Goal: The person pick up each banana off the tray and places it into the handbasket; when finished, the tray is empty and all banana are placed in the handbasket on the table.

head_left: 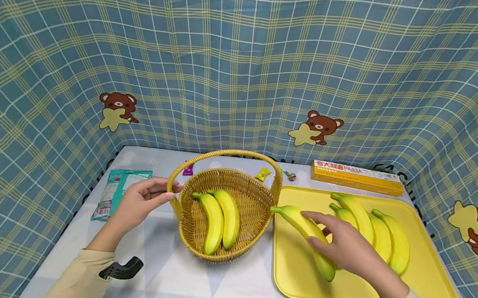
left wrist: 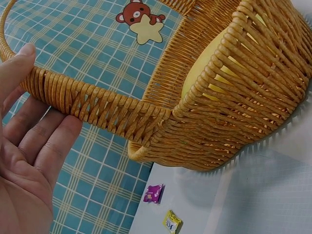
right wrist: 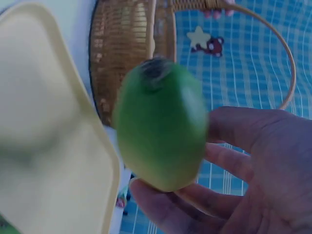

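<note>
My left hand (head_left: 142, 201) pinches the left side of the handle on a wicker basket (head_left: 253, 219), thumb on one face and fingers behind, as the left wrist view shows. Two bananas (head_left: 214, 225) lie side by side inside the basket. In my right hand (head_left: 343, 242) a single banana (head_left: 297, 219) is gripped between thumb and fingers above the left part of a yellow tray (head_left: 294, 285). Its stem points at the basket's right rim. The right wrist view shows this banana's green end (right wrist: 161, 126) close up. Several more bananas (head_left: 392, 240) rest on the tray behind the right hand.
A teal and white packet (head_left: 117, 189) lies left of the basket. Behind it are a purple wrapped candy (head_left: 188, 169), a yellow wrapped candy (head_left: 263, 174) and a small round-headed lollipop-like item (head_left: 291, 176). An orange pasta box (head_left: 357, 178) stands behind the tray, near the checked curtain (head_left: 239, 70).
</note>
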`<state>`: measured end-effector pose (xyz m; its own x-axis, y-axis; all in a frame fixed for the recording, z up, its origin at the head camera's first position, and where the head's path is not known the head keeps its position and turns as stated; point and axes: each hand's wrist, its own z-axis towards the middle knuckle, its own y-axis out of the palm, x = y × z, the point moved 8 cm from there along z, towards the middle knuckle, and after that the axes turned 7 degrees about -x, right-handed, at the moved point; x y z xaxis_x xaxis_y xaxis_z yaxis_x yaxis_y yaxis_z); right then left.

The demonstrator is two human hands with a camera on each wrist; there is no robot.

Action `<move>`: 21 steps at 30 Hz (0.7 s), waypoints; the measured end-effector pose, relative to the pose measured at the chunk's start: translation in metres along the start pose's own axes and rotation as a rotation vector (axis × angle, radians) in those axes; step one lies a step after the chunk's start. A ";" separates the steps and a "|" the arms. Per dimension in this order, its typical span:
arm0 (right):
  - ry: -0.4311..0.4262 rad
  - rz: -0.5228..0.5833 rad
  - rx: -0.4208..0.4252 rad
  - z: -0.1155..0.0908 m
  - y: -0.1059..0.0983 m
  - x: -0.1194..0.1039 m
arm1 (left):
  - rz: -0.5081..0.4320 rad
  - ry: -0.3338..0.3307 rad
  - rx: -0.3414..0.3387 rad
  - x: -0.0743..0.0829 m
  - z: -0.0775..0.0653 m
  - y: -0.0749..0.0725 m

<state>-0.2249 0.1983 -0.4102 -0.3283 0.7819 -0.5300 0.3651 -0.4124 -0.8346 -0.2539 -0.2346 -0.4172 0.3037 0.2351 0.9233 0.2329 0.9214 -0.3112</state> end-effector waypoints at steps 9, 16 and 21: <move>-0.067 0.032 0.027 0.030 0.011 -0.034 | 0.003 0.005 0.007 0.000 0.000 0.000; -0.126 0.064 0.026 0.061 0.021 -0.056 | 0.009 -0.005 0.005 -0.001 0.000 0.000; -0.131 0.071 0.038 0.082 0.027 -0.072 | -0.007 0.011 -0.006 -0.002 0.000 0.000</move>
<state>-0.2631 0.0926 -0.4075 -0.4148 0.6831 -0.6011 0.3588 -0.4843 -0.7980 -0.2546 -0.2349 -0.4188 0.3125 0.2252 0.9228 0.2404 0.9211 -0.3061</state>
